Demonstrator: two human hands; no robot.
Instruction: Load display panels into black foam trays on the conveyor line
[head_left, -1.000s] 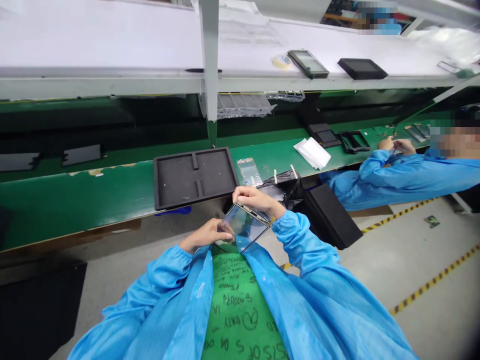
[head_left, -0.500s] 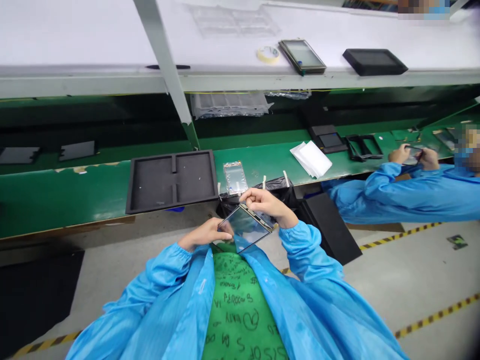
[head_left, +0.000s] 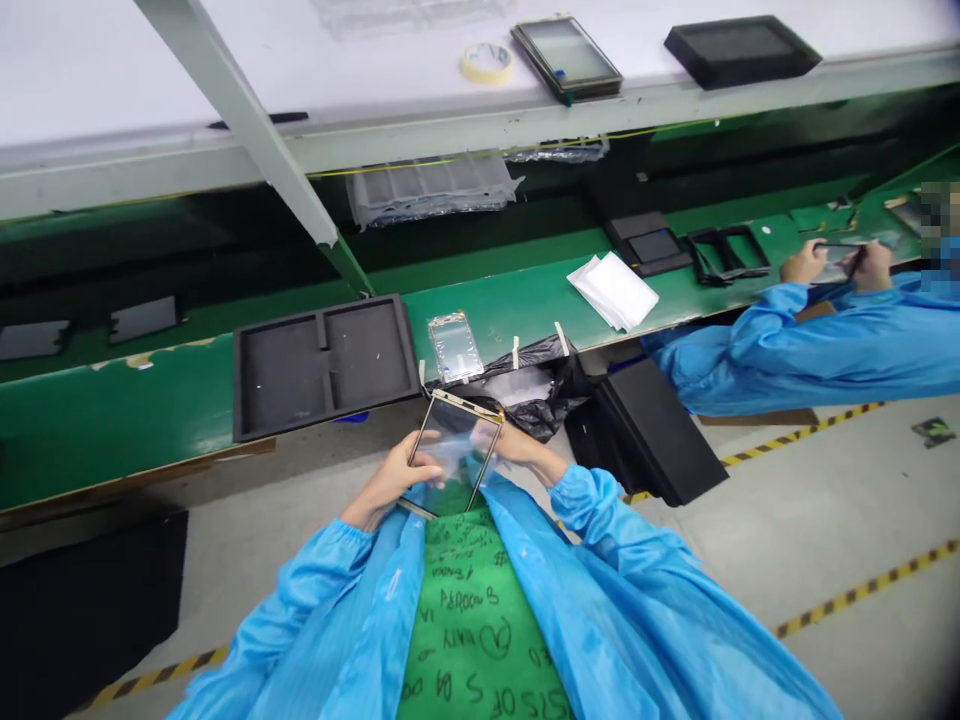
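Factory line, green-topped surface point(head_left: 112, 420) across the view, white shelf point(head_left: 127, 60) above it. Up over the lap, a glass panel w/ thin metal frame point(head_left: 454, 450) is held tilted, just short of the surface edge and touching nothing else. Left hand point(head_left: 394, 470) is closed on its lower-left side, fingers wrapped onto the glass; right hand point(head_left: 517, 445) is curled on the right edge, partly seen through the glass. Grip force can't be judged from here. Risks from my seat: a slip on that thin edge could drop it to the floor, bare fingers could smear the glass, and a careless swing could knock a corner on the foam tray point(head_left: 324, 368) ahead. Second panel point(head_left: 454, 347) lies flat on the surface, near a black plastic bag point(head_left: 541, 400); white wipes point(head_left: 613, 291) sit beyond, co-worker's hands point(head_left: 832, 262) further right.
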